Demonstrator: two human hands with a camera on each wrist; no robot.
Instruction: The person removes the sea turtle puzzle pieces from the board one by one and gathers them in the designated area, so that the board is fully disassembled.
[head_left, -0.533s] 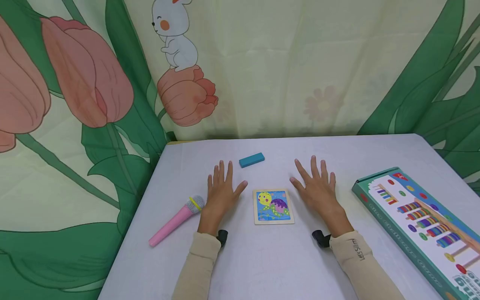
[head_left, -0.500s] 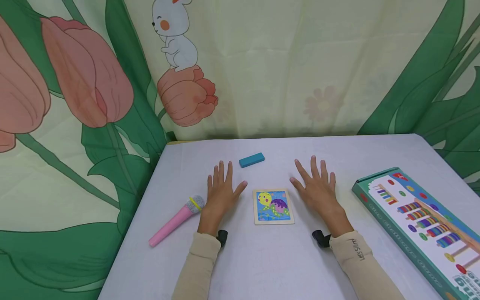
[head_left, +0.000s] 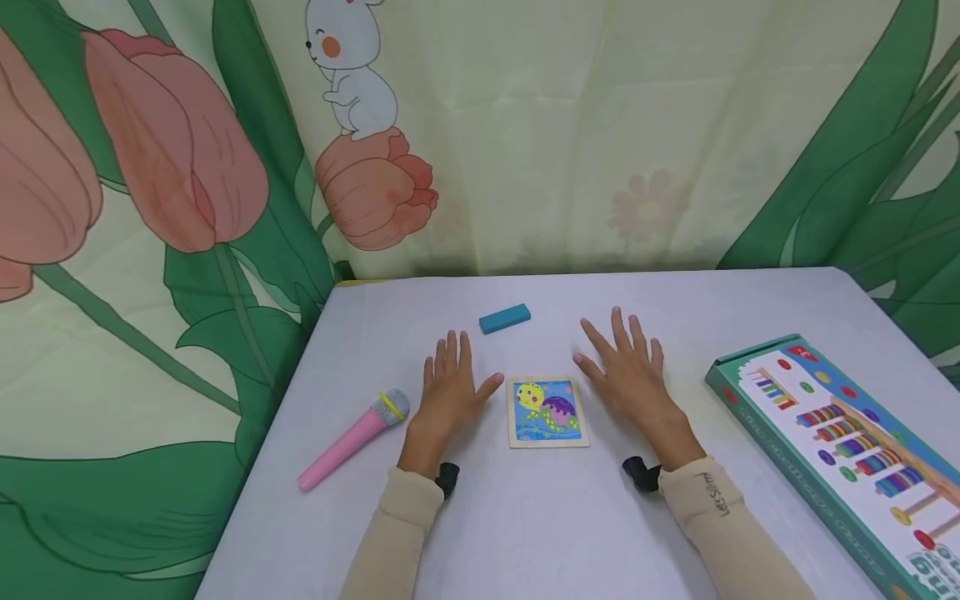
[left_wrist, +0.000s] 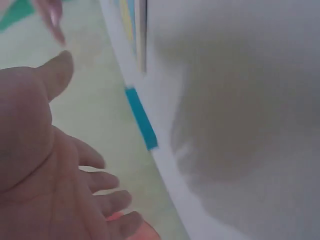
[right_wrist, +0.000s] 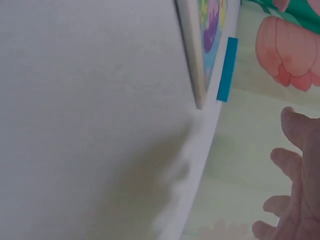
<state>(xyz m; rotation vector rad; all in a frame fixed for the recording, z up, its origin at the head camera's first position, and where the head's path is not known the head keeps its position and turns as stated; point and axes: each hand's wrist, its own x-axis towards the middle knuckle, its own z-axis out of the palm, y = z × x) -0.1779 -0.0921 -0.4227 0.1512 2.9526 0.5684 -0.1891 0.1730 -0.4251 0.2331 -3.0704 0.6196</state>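
Observation:
My left hand (head_left: pixel 447 395) is held over the table with straight fingers and the thumb spread, holding nothing. It is between a pink toy microphone (head_left: pixel 354 439) and a small framed turtle puzzle (head_left: pixel 547 412). On the puzzle's other side my right hand (head_left: pixel 632 382) has its fingers spread and grips nothing. Both wrist views show an open palm, with a blurred shadow cast on the white tabletop. A blue block (head_left: pixel 505 319) lies beyond the puzzle, and it also shows as a blue bar (left_wrist: pixel 141 119) in the left wrist view.
A long green toy box (head_left: pixel 847 458) with colourful printed pictures lies along the right side of the white-covered table (head_left: pixel 555 533). A curtain (head_left: pixel 525 142) with tulips and a rabbit hangs behind the table's far edge.
My left hand has shifted slightly right and nearer to me, its thumb closer to the puzzle. My right hand has moved slightly left. The objects have stayed on the table.

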